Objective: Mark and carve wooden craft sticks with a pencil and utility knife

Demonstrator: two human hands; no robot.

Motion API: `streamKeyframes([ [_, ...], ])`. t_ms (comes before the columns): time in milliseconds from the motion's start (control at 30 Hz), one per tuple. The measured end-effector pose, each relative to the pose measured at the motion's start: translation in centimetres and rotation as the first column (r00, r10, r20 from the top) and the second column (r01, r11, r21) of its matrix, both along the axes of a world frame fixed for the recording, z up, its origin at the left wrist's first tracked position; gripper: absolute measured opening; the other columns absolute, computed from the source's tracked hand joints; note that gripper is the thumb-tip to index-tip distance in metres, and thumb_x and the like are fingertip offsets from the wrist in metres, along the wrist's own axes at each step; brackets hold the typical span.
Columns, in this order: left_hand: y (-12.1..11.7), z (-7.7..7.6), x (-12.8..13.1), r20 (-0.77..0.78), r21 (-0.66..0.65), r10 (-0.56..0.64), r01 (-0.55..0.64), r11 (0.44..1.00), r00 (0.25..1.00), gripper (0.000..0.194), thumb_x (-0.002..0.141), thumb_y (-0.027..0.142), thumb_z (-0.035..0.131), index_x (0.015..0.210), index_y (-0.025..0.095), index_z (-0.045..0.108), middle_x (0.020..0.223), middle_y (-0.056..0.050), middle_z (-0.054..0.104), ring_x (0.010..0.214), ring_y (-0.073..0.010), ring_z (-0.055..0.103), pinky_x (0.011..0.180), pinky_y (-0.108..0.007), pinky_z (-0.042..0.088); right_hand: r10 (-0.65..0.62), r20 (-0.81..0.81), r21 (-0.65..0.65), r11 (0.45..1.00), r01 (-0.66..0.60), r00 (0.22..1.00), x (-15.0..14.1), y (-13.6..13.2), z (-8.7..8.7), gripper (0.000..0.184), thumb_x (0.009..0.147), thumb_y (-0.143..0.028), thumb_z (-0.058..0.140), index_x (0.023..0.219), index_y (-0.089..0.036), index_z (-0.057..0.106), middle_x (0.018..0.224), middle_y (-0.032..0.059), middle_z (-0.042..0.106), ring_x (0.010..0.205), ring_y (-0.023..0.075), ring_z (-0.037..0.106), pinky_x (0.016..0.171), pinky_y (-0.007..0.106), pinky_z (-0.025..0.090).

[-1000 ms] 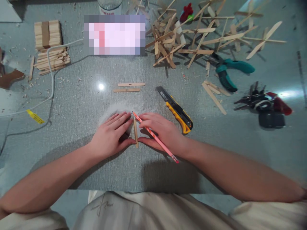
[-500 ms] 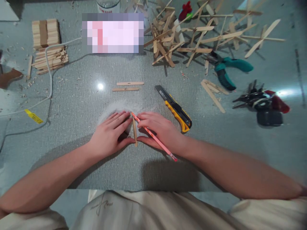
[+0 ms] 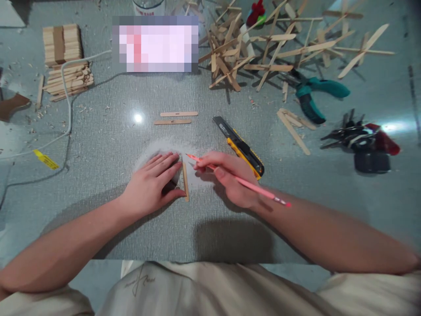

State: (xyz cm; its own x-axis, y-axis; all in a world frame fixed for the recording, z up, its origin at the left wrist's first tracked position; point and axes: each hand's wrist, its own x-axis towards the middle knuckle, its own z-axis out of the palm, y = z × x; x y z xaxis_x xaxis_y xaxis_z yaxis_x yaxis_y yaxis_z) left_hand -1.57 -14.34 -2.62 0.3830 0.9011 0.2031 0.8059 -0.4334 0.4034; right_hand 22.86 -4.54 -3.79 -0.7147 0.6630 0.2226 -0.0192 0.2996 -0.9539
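Right grip (image 3: 232,175) around pencil (image 3: 253,187), knife (image 3: 244,150) just beside

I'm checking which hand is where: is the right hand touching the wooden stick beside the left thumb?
Apart. The head view shows a gap between the right hand, which holds a pencil, and the wooden stick.

The right hand (image 3: 234,188) is turning away from the flat, tan wooden stick (image 3: 185,180), and its slim pink pencil (image 3: 250,184) is slanting more sideways, the eraser end now reaching over the forearm (image 3: 305,224).
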Motion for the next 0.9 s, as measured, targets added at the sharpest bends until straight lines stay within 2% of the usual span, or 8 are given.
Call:
streamKeyframes([
  [67, 0.02, 0.01, -0.01, -0.001, 0.006, -0.005, 0.005, 1.000, 1.000, 0.067, 0.099, 0.058, 0.066, 0.143, 0.008, 0.059, 0.148, -0.023, 0.063, 0.138, -0.0365, 0.062, 0.117, -0.057, 0.053, -0.026, -0.051, -0.153, 0.988, 0.018, 0.998, 0.15, -0.04, -0.11, 0.031, 0.111, -0.045, 0.045, 0.123, -0.028, 0.068, 0.106, 0.0046, 0.074, 0.087, 0.0182, 0.070, 0.076, 0.035, 0.059],
  [133, 0.03, 0.01, -0.01, -0.002, 0.006, -0.007, 0.007, 1.000, 1.000, 0.067, 0.099, 0.058, 0.066, 0.144, 0.009, 0.059, 0.149, -0.022, 0.062, 0.139, -0.0361, 0.062, 0.117, -0.057, 0.053, -0.022, -0.065, -0.182, 0.983, 0.010, 0.998, 0.25, -0.03, -0.13, 0.033, 0.111, -0.047, 0.044, 0.123, -0.028, 0.069, 0.107, 0.0050, 0.074, 0.092, 0.0192, 0.071, 0.080, 0.036, 0.061],
  [200, 0.02, 0.02, -0.02, -0.002, -0.004, -0.003, 0.003, 1.000, 1.000, 0.066, 0.099, 0.057, 0.066, 0.145, 0.010, 0.058, 0.150, -0.022, 0.062, 0.140, -0.0357, 0.061, 0.118, -0.057, 0.053, 0.024, -0.019, -0.100, 0.995, -0.026, 1.000, 0.33, -0.01, -0.05, 0.032, 0.111, -0.043, 0.044, 0.122, -0.028, 0.069, 0.110, 0.0050, 0.076, 0.097, 0.0193, 0.074, 0.084, 0.036, 0.062],
  [267, -0.01, 0.03, -0.03, 0.005, -0.014, -0.001, 0.001, 1.000, 1.000, 0.067, 0.099, 0.057, 0.066, 0.145, 0.010, 0.058, 0.150, -0.022, 0.061, 0.140, -0.0358, 0.061, 0.119, -0.057, 0.052, 0.079, 0.058, 0.059, 0.995, -0.082, 0.995, 0.36, -0.02, 0.08, 0.028, 0.111, -0.039, 0.045, 0.123, -0.029, 0.068, 0.116, 0.0050, 0.077, 0.106, 0.0197, 0.075, 0.089, 0.036, 0.062],
  [333, -0.05, 0.03, -0.05, 0.016, -0.019, -0.003, 0.003, 1.000, 1.000, 0.066, 0.100, 0.057, 0.066, 0.146, 0.010, 0.058, 0.151, -0.022, 0.061, 0.141, -0.0358, 0.060, 0.119, -0.058, 0.052, 0.112, 0.120, 0.215, 0.967, -0.136, 0.986, 0.29, -0.08, 0.18, 0.025, 0.110, -0.036, 0.046, 0.122, -0.029, 0.066, 0.121, 0.0052, 0.077, 0.112, 0.0207, 0.074, 0.094, 0.038, 0.062],
  [400, -0.07, 0.03, -0.06, 0.023, -0.014, -0.006, 0.007, 1.000, 1.000, 0.066, 0.100, 0.057, 0.066, 0.145, 0.009, 0.059, 0.150, -0.023, 0.061, 0.140, -0.0362, 0.060, 0.119, -0.058, 0.052, 0.109, 0.154, 0.303, 0.941, -0.152, 0.982, 0.12, -0.16, 0.25, 0.021, 0.109, -0.034, 0.047, 0.121, -0.029, 0.064, 0.124, 0.0057, 0.077, 0.115, 0.0215, 0.074, 0.098, 0.040, 0.062],
  [600, -0.06, -0.02, -0.06, 0.024, -0.005, -0.009, 0.009, 1.000, 1.000, 0.066, 0.099, 0.056, 0.067, 0.143, 0.009, 0.060, 0.150, -0.023, 0.061, 0.140, -0.0364, 0.061, 0.118, -0.057, 0.053, 0.087, 0.195, 0.324, 0.935, -0.147, 0.977, -0.28, -0.23, 0.46, 0.021, 0.101, -0.017, 0.052, 0.117, -0.027, 0.061, 0.125, 0.0046, 0.076, 0.116, 0.0191, 0.074, 0.102, 0.037, 0.062],
  [900, 0.01, -0.05, -0.04, 0.016, 0.005, -0.012, 0.012, 1.000, 1.000, 0.066, 0.099, 0.057, 0.067, 0.143, 0.007, 0.060, 0.149, -0.024, 0.062, 0.139, -0.0368, 0.062, 0.118, -0.057, 0.053, 0.075, 0.197, 0.291, 0.948, -0.131, 0.978, -0.19, -0.16, 0.52, 0.020, 0.101, -0.018, 0.053, 0.116, -0.025, 0.064, 0.125, 0.0058, 0.077, 0.117, 0.0201, 0.074, 0.102, 0.037, 0.061],
])
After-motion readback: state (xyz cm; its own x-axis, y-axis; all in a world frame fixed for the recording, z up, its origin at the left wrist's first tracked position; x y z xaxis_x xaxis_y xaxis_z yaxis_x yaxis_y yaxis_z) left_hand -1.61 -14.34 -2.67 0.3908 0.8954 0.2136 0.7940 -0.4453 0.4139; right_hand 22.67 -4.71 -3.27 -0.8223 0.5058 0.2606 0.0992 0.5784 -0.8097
